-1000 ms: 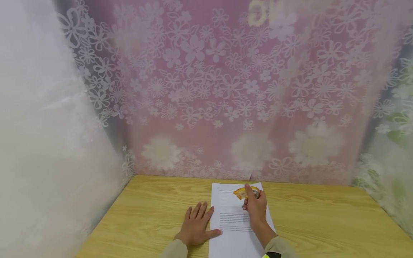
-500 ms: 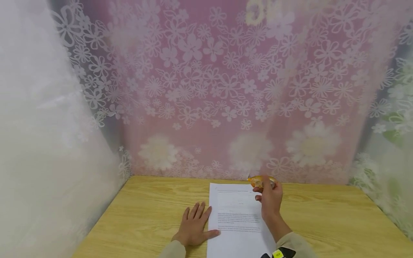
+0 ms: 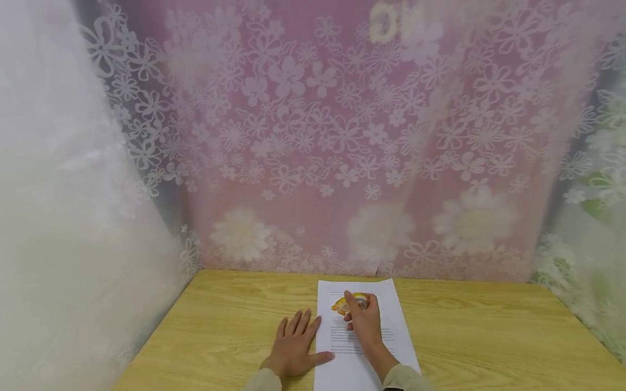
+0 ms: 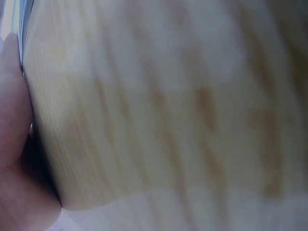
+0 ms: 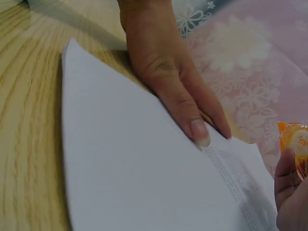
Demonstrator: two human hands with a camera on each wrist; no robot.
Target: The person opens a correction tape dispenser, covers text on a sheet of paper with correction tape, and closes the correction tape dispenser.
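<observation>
My right hand (image 3: 367,325) grips an orange, see-through correction tape dispenser (image 3: 341,306) over the upper part of a printed sheet, its tip pointing left. The dispenser (image 5: 299,139) also shows at the right edge of the right wrist view, between thumb and fingers. Beneath it lies a stack of white paper (image 3: 337,376) with paragraphs of text. My left hand (image 3: 295,346) is spread flat with straight fingers, mostly on the table beside the stack. Its thumb (image 5: 195,127) presses on the paper's left edge.
The wood-grain table (image 3: 489,336) stretches to both sides of the paper. A pink flowered curtain (image 3: 313,217) hangs along its back edge, with a pale sheet (image 3: 88,244) on the left and a flowered one on the right.
My right hand with the correction tape first swung right to the paper's top right edge, then came back left and lower over the page. The left hand stays in place.
</observation>
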